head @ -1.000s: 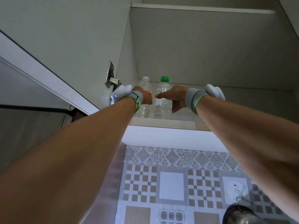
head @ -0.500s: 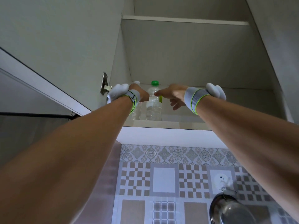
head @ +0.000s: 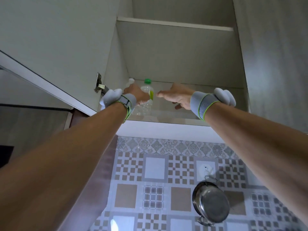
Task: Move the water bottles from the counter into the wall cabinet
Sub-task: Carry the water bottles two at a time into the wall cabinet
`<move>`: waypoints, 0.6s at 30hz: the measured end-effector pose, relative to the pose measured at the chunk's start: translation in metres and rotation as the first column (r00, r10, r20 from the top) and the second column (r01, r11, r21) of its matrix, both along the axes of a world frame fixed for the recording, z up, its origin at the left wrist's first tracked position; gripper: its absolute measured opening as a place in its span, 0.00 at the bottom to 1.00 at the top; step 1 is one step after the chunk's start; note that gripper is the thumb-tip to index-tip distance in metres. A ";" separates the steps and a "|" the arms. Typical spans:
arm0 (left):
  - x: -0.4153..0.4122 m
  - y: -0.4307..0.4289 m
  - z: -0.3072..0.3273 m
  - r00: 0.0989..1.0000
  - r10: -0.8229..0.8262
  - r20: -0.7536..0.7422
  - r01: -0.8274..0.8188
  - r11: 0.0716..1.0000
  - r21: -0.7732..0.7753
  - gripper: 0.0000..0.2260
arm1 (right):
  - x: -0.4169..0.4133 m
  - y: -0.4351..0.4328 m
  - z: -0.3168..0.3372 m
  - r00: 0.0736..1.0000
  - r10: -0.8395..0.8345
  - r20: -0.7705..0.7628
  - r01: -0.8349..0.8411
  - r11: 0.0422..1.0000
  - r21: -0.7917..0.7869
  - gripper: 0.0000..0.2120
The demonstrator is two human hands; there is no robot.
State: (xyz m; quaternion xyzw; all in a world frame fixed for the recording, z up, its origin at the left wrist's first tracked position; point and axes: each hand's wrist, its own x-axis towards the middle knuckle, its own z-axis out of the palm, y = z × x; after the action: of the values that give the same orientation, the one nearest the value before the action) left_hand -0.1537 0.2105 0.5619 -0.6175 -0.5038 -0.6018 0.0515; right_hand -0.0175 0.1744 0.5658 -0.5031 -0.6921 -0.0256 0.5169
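Left forearm: enters from the lower left of the frame and rises to centre; grey wristband (head: 128,103) edged in green.
Right forearm: enters from the right edge and rises to centre; matching band (head: 200,104).
Cabinet door (head: 58,39): swung open across the upper left, with a metal hinge (head: 99,85) at its inner edge.
Left hand (head: 135,95): raised in front of both bottles with the fingers curled. They overlap the green-capped bottle, but whether they grasp a bottle cannot be told.
Right hand (head: 176,97): released and holding nothing, fingers loose. One fingertip points left and ends just beside the green-capped bottle, with a slim gap showing.
Green-capped bottle (head: 146,90): upright on the lower shelf, left of centre. Clear plastic with a yellow-green label; fill level unreadable.
White-capped bottle (head: 130,81): upright just left of the green one, close to the cabinet's left wall. Its body is mostly hidden behind the left hand.
Wall cabinet (head: 166,126): open and pale inside.
Lower shelf (head: 175,116): holds the two bottles at its left end.
Upper shelf (head: 175,25): seen from beneath, so whatever is on it is hidden.
Tiled wall (head: 155,167): patterned grey and brown, below the cabinet, with a white socket (head: 205,168).
Steel pot (head: 210,204): hangs at lower right under the socket; only its outside shows, so its contents are not visible.
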 end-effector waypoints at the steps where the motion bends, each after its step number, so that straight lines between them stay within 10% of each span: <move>1: 0.002 -0.004 -0.004 1.000 -0.008 0.006 0.008 1.000 0.000 0.24 | 0.004 -0.004 -0.003 1.000 0.006 -0.001 -0.006 1.000 0.006 0.27; 18: 0.032 -0.089 -0.091 0.995 -0.044 0.086 0.035 0.994 0.107 0.19 | 0.046 -0.072 -0.109 0.999 0.052 0.010 -0.052 0.996 0.073 0.21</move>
State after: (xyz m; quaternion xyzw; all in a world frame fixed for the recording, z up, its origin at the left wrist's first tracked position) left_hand -0.1216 0.1219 0.4713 -0.5966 -0.4608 -0.6552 0.0497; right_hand 0.0282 0.1019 0.4571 -0.4655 -0.7056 -0.0395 0.5327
